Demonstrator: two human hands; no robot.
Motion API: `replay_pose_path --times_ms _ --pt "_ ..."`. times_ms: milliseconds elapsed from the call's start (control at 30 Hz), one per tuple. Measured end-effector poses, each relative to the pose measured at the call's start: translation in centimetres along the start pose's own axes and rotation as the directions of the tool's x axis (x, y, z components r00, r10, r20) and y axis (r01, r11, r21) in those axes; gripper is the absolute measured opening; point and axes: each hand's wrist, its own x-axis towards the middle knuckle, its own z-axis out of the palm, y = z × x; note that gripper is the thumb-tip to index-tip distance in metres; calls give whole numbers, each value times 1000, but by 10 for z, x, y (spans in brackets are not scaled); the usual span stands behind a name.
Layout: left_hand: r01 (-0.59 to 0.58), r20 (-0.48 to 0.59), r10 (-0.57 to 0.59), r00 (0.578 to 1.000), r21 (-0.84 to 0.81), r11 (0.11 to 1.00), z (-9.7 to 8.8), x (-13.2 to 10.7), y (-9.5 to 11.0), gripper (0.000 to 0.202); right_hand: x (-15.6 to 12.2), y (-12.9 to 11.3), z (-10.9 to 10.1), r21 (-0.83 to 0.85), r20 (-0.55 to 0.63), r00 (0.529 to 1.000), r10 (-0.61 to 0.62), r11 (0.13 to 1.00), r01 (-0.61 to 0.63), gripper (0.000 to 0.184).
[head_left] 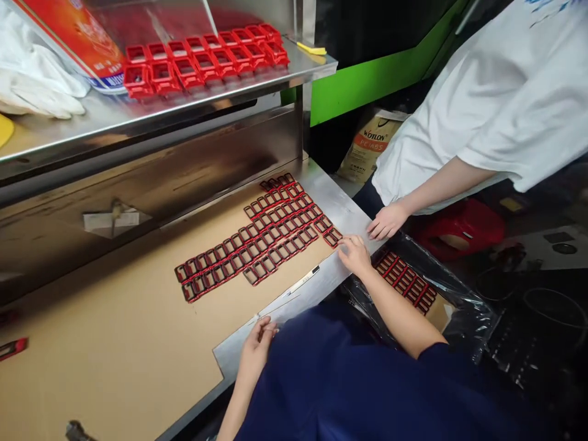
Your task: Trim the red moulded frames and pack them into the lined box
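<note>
Red-and-black rectangular plastic frames (250, 248) lie in slanting rows on the cardboard-covered bench. At the right end of the rows, my right hand (354, 254) has its fingertips and thumb drawn together on the edge of one small frame (332, 237). My left hand (258, 343) is by the bench's front edge, close to my body, with its fingers curled and pressed to the thumb. Whatever it may hold is too small to make out. A thin white strip with a black end (303, 280) lies between the hands.
Red plastic housings (202, 58) stand on the metal shelf (184, 113) above the bench. A plastic-lined box (443, 306) with more frames is below right. At the right, a co-worker's hand (388, 220) rests at the bench edge. A red stool (459, 229) stands behind.
</note>
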Motion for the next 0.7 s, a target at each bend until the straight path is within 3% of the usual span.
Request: replay_pose_path --times_ms 167,333,433,533,600,700 --pt "-32 -117 56 992 196 980 1 5 6 51 23 25 24 -127 -11 991 -136 983 133 26" --pt "45 -215 11 977 252 967 -5 -6 -16 47 22 29 38 -112 -29 980 -198 975 194 30" --pt "101 -227 -39 973 271 957 2 -14 -33 45 -15 31 41 -44 51 990 -130 990 133 36" --pt "132 -98 -106 990 322 938 11 -20 -46 38 -82 49 48 -25 302 953 -3 1000 11 30" --pt "133 23 -152 988 373 918 16 -19 -51 32 -126 68 57 -76 413 893 176 984 -159 27" --pt "124 174 -228 958 467 876 17 -9 -52 29 -167 96 77 -178 470 754 459 886 -428 29"
